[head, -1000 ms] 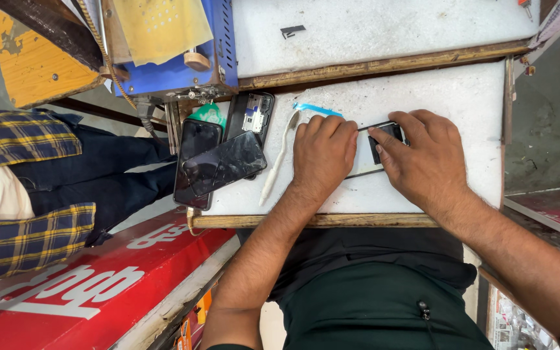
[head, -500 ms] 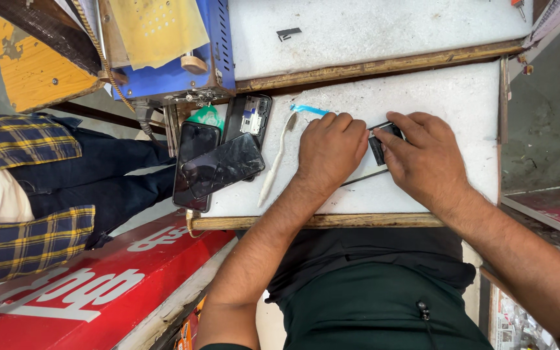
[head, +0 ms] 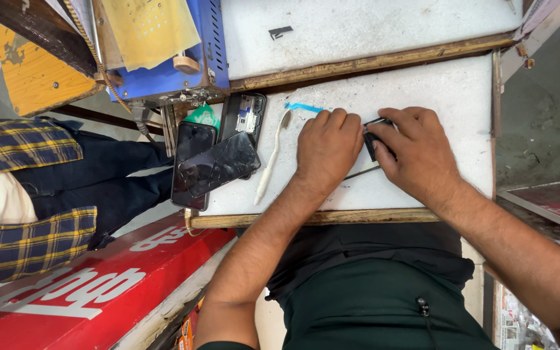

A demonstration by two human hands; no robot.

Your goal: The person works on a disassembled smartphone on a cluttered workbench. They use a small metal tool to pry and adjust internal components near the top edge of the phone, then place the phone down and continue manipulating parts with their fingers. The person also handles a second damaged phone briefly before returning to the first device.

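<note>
I had both hands together mid-bench; right hand [head: 419,152] clamped on small dark phone [head: 377,135], left hand [head: 325,146] pressing beside it; thin tool [head: 361,172] underneath; work looked unfinished; cracked phones [head: 212,165] lay apart, untouched.

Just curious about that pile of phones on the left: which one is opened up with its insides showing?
The upright phone nearest the blue machine: its back is off, exposing metal parts. The other two phones show only dark glass.

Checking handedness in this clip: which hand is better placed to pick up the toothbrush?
Left. The left hand lies right beside the toothbrush; the right hand is farther off, gripping a small dark part.
</note>
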